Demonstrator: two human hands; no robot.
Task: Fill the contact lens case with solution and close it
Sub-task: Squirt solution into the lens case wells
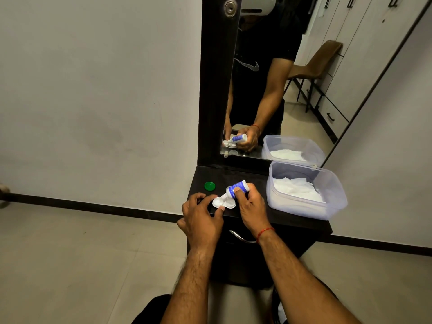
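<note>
So, mid-fill: contact lens case (224,203) sits open near the counter's (233,176) front edge.
The left hand (202,216) pinches it so it won't slide, right hand (253,208) grips the solution bottle (236,188) tipped nozzle-down over a well; green cap (209,186) parked behind, tissue tub (304,206) off right.

Contact lens case (224,203): white plastic, smooth, faint gloss on the rims.
Solution bottle (237,188): white plastic; blue label with a slight sheen.
Green cap (209,186): hard plastic, glossy.
Vanity top (245,176): black, matt; laminate or painted wood, cannot tell which.
Storage container (304,208): translucent plastic, frosted look, smooth walls.
Tissue (294,189) inside it: white paper, crumpled, matt.
Mirror (268,90): glass, highly reflective.
Drawer handle (240,238): polished metal, bright highlight.
Lock (230,8) on the mirror frame: dull silver metal.
Wrist band (265,232): red thread.
Wall (93,90): painted, matt, faintly smudged.
Floor (70,253): pale tiles, low sheen.
</note>
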